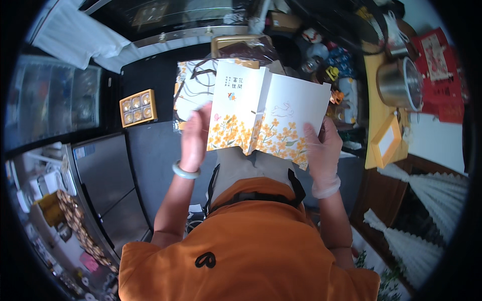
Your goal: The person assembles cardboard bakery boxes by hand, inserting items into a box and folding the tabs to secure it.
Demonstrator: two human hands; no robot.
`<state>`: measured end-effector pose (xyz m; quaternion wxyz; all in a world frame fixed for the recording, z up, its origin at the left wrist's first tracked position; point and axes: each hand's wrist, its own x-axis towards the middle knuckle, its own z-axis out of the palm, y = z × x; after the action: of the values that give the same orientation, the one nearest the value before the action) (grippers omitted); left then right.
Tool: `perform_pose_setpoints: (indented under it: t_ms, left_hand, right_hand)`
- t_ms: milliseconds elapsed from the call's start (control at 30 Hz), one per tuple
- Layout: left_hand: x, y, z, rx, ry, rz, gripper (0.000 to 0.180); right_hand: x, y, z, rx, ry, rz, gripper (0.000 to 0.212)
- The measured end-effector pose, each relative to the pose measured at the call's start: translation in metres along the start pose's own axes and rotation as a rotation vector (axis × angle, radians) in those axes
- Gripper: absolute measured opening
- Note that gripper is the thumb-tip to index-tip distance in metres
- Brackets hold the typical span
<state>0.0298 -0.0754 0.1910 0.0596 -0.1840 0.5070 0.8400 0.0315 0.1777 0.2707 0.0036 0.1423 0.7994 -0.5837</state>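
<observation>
A creased white card box sleeve [286, 115], printed with yellow flowers and a rabbit outline, is held up before me, its two wide panels spread on either side of a narrow folded strip. My left hand [195, 135], a pale bangle on its wrist, is closed at the sleeve's left edge; its fingers are blurred and partly hidden. My right hand [324, 148] grips the lower right edge, thumb in front and fingers behind. Behind the sleeve lies a stack of flower-printed paper bags [195, 95] with grey cord handles, partly covered by it.
On the dark counter at left sits a yellow box [138, 108] of round wrapped pastries. A yellow frame-like box [386, 141] and a steel pot [400, 84] stand on the wooden ledge at right. Jars and packages [321, 55] crowd the back right. A grey fridge [108, 175] stands left.
</observation>
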Motion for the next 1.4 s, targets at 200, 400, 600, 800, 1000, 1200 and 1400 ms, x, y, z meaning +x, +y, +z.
perform_pose_setpoints:
  t_ms: [200,400,600,800,1000,1200,1400]
  left_hand:
    - [-0.032,0.012,0.100,0.838,-0.251,0.625,0.012]
    - [-0.025,-0.079,0.227,1.084,-0.530,0.261,0.024]
    - [-0.022,-0.192,0.380,1.185,-0.680,0.341,0.025]
    - [-0.039,-0.262,0.498,1.286,-0.860,0.125,0.034]
    - [-0.062,-0.328,0.552,1.117,-0.912,-0.038,0.036]
    - [-0.096,-0.399,0.625,0.686,-0.808,-0.359,0.035]
    - [-0.090,-0.468,0.687,0.540,-0.439,-0.718,0.029]
  right_hand:
    - [-0.016,0.033,-0.073,-0.268,0.167,-0.076,0.017]
    - [-0.022,0.066,-0.171,-0.205,0.233,0.019,0.015]
    - [-0.005,0.129,-0.315,-0.293,0.401,0.000,0.016]
    - [-0.001,0.185,-0.443,-0.076,0.476,0.100,0.016]
    - [0.009,0.215,-0.527,-0.345,0.397,0.046,0.018]
    - [0.057,0.264,-0.606,-0.808,0.478,-0.114,0.022]
    - [0.133,0.338,-0.645,-0.845,0.260,-0.262,0.021]
